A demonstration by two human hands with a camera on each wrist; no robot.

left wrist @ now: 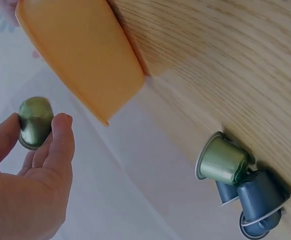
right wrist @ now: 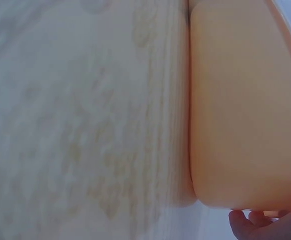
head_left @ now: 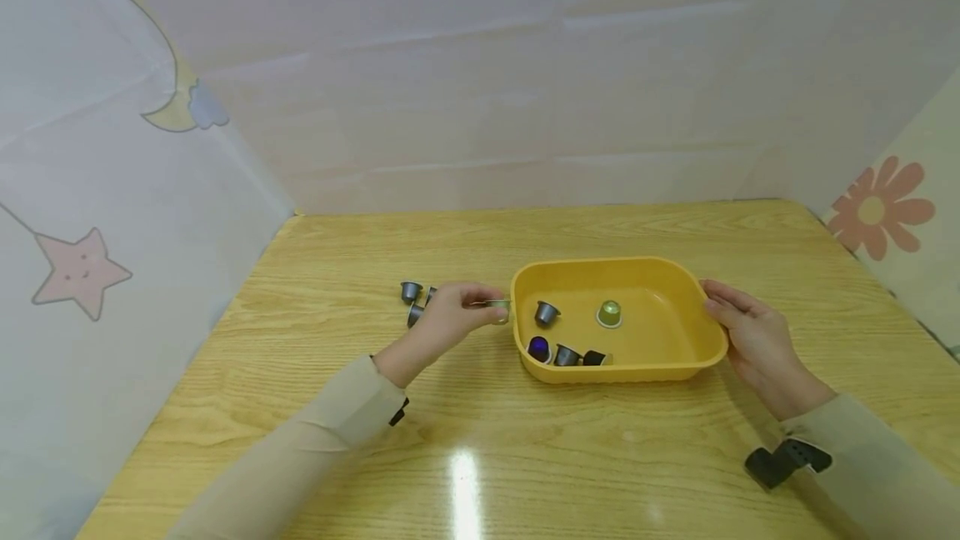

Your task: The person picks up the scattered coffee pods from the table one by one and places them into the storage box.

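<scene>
We pinch a green capsule point(left wrist: 35, 122) between the thumb and fingers of our left hand point(head_left: 450, 319), just outside the left wall of the yellow tray point(head_left: 622, 374). Its rim faces up, its axis roughly upright. That wall stands between it and the inner capsules point(head_left: 547, 315). Beyond the hand, partly hidden by it, a loose cluster point(left wrist: 260, 192) of capsules lies on the wooden table point(head_left: 337, 248). Our right hand point(head_left: 763, 348) grips the tray's right end.

Shiny grn capsule point(left wrist: 35, 123) pinched in L hand point(head_left: 446, 319), just beside rounded, open yel tray point(head_left: 622, 374) w/ dk, blue & grn caps point(head_left: 547, 314) inside, loose caps point(head_left: 411, 292) clustered to L.
</scene>
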